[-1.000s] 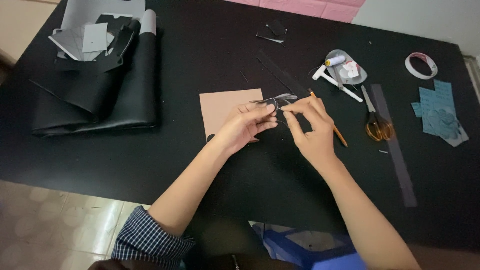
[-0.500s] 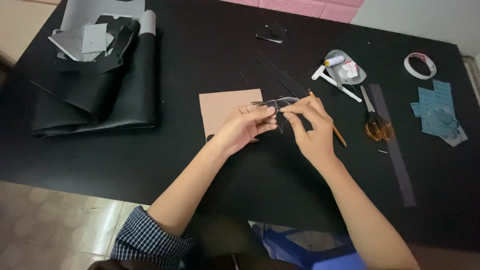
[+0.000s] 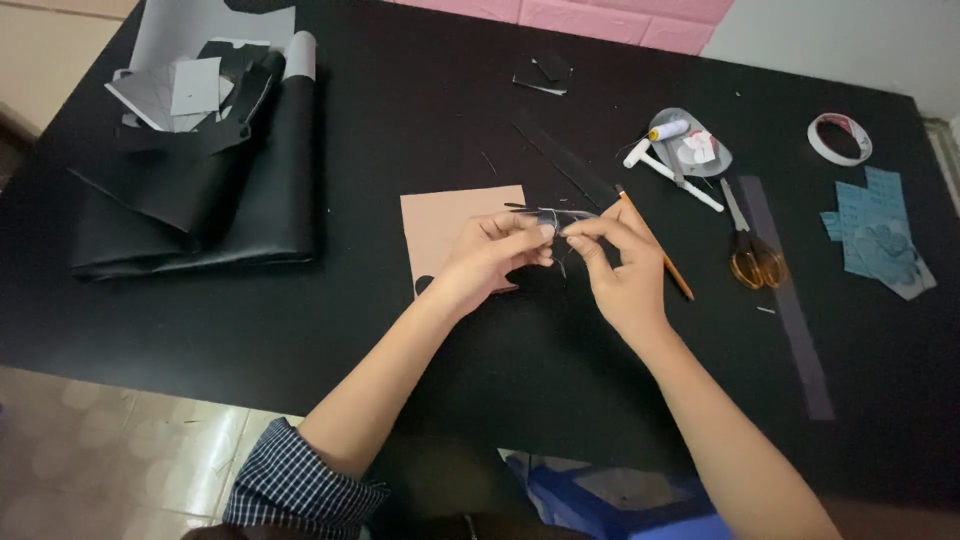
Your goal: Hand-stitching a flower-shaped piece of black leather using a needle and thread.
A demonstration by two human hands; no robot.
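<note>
Two hands: we are bringing our left hand [image 3: 490, 262] and right hand [image 3: 618, 268] together over the black matte tabletop [image 3: 420, 130], fingertips almost meeting.
Left fingers: we are pressing thumb and forefinger together on one end of a small, thin dark strip with a pale glint [image 3: 556, 214].
Right fingers: we are pinching the other end of that small strip, the remaining fingers curling loosely beneath.
Strip position: it is bridging the gap between both sets of fingertips, lifted off the table; its material is too small to tell.
Under the left fingers: a flat tan rectangular sheet [image 3: 440, 215] is lying partly covered by the palm.
Just beyond the right fingers: a slim orange pencil [image 3: 660, 250] is lying at a slant.
Further out past the right fingers: orange-handled scissors [image 3: 752, 252], a long grey strip [image 3: 790, 310], blue patterned paper pieces [image 3: 880, 235] and a roll of white tape [image 3: 838, 138].
Far beyond the left fingers: a folded pile of black sheet material [image 3: 200, 200].
Progress: we are judging the work as midway, with cut pieces lying around and the small strip not yet laid onto anything.
</note>
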